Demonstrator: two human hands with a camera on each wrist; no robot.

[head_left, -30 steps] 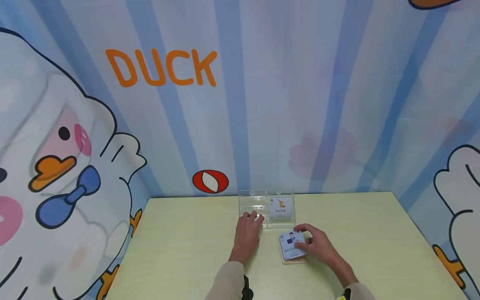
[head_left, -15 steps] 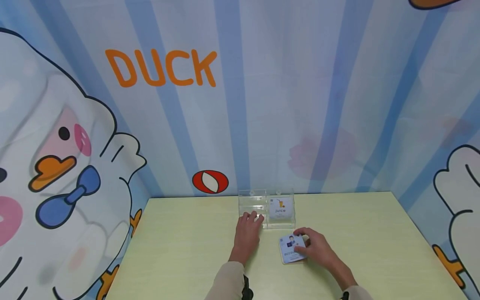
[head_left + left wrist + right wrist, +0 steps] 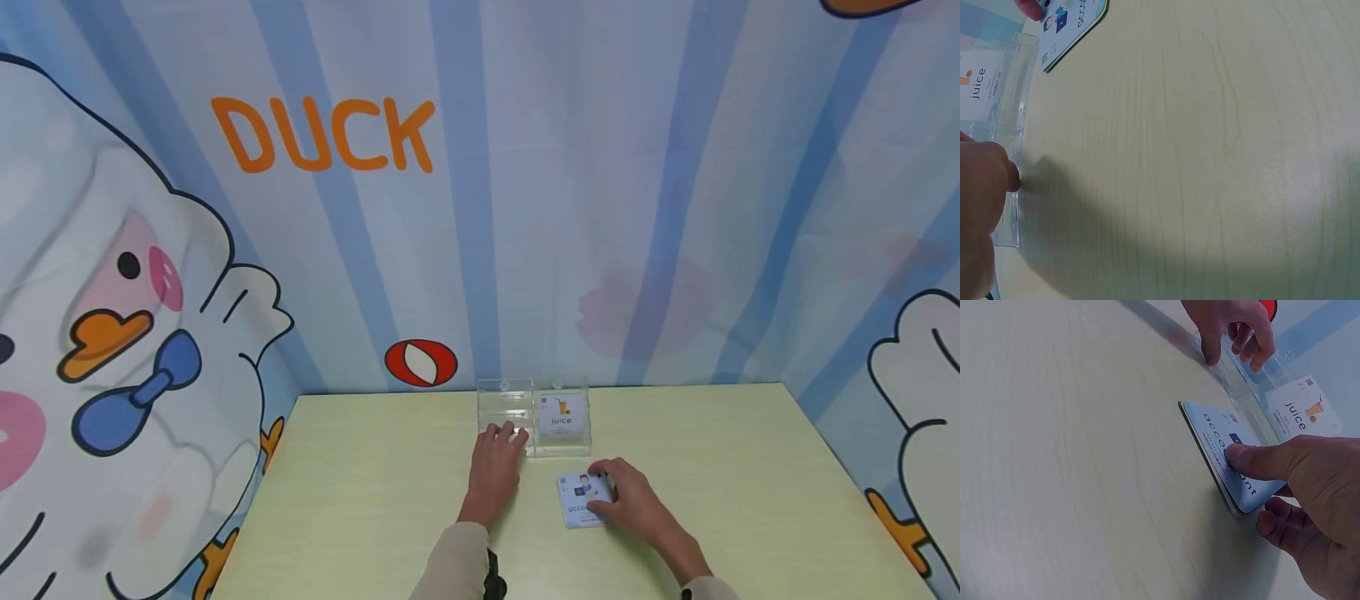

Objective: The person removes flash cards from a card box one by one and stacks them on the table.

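A clear plastic card holder [image 3: 562, 450] with two compartments stands at the back of the table. Its right compartment bears a "juice" card [image 3: 561, 414]. My left hand [image 3: 495, 471] holds the holder by its left front edge, thumb outside and fingers curled over the left compartment. In front of the holder lies a small stack of flash cards [image 3: 1219, 434], the top one reading "accountant". My right hand [image 3: 633, 500] pinches this stack, with the thumb [image 3: 1254, 459] across the top card and the other fingers at its far side and edge.
The pale wooden table [image 3: 360, 483] ends at a blue striped cloth backdrop [image 3: 525, 208] right behind the holder. Printed ducks [image 3: 150, 417] cover the backdrop's sides.
The top card, askew a second ago over a brown-edged card, now sits lined up with the stack. My right hand shifted slightly down with it. The left hand has stayed still.
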